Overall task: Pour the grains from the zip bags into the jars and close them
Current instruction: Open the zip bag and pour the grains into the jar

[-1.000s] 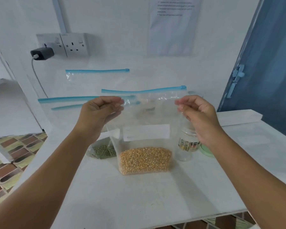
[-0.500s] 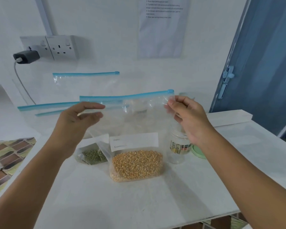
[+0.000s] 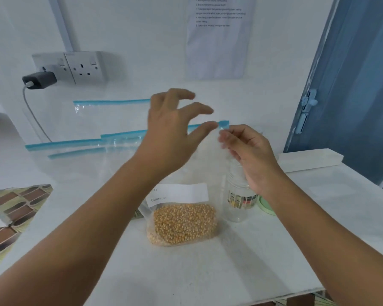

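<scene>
- White wall behind the table [image 3: 208, 272]; patterned brown-and-green floor tiles [image 3: 13, 204] show at far left below the table edge.
- Wall, left: double socket [image 3: 75, 67] with a dark charger [image 3: 40, 79] plugged in, its cable hanging down. Centre: printed sheet [image 3: 217, 36], text too small to read. Right: blue door [image 3: 358, 74] with a pale latch.
- Rear of table, left to centre: other clear zip bags [image 3: 111, 120] with blue seal strips stand against the wall; their contents cannot be made out.
- Left hand [image 3: 170, 138] raised over the corn bag's top edge, fingers spread, thumb and forefinger apart. It holds nothing that I can see.
- Bag of yellow grains [image 3: 184, 224] stands on the table at centre, white label on its front, grains all settled at the bottom. Blue seal strip [image 3: 223, 124] visible at the upper right corner.
- Right hand [image 3: 250, 155] pinches the bag's upper right corner, just under the strip, between thumb and fingertips.
- Clear jar [image 3: 239, 202] just right of the bag, partly behind the right wrist; looks empty. Pale green lid [image 3: 266, 205] lies beside it, off the jar.
- White box [image 3: 310, 160] at far right, near the door.
- Judgement: early stage. Jar uncapped; bag apparently being opened. Nothing poured yet. Remaining: open seal, pour, cap the jar, then the other bags.
</scene>
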